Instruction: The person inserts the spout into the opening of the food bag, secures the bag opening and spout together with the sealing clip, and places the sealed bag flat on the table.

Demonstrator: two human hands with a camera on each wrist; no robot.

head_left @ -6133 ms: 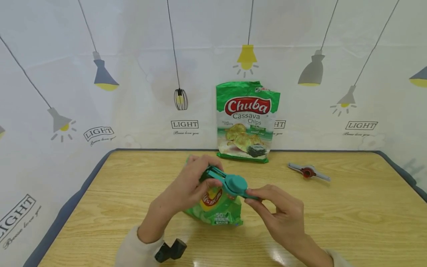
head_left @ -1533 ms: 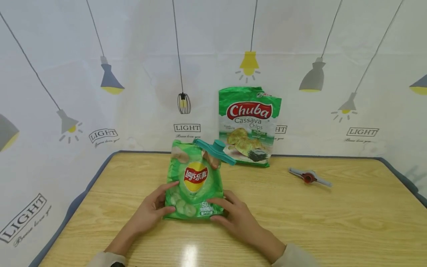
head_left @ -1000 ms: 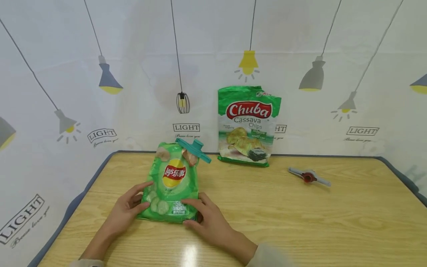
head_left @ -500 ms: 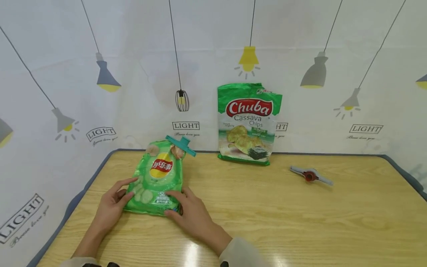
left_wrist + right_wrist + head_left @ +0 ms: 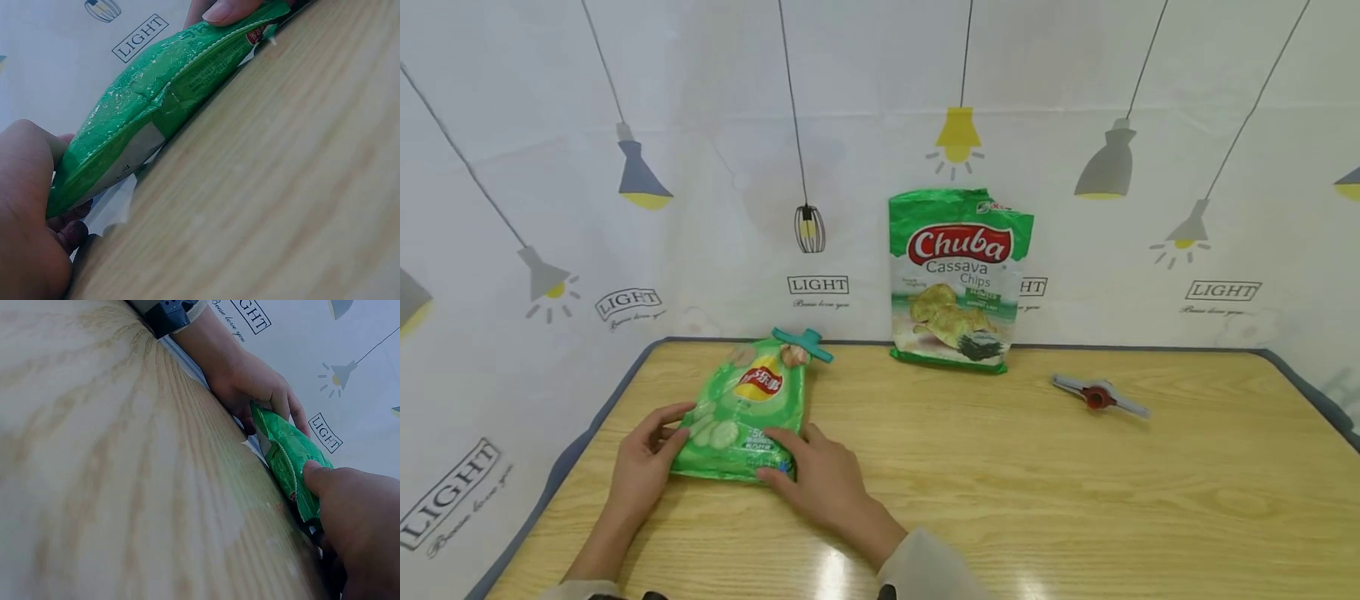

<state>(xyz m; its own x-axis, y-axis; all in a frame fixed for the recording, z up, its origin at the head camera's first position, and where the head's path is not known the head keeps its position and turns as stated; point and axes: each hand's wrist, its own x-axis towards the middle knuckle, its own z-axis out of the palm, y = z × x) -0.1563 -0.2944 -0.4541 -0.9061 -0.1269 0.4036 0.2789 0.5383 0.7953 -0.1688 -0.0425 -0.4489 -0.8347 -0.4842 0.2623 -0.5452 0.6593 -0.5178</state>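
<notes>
Left hand [image 5: 643, 458] and right hand [image 5: 827, 477] grip a green bag [image 5: 741, 417] at the wooden table [image 5: 1037, 500]; printed lamps [image 5: 958, 133] dot the white wall [image 5: 865, 58]

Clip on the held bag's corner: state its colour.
The clip is teal, clearest in the head view.

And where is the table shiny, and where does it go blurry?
Head view: white glare on the table near the bottom edge; left wrist view: table grain blurs toward lower right, while the green chip bag looks clearer; right wrist view: table smeary at lower left.
</notes>
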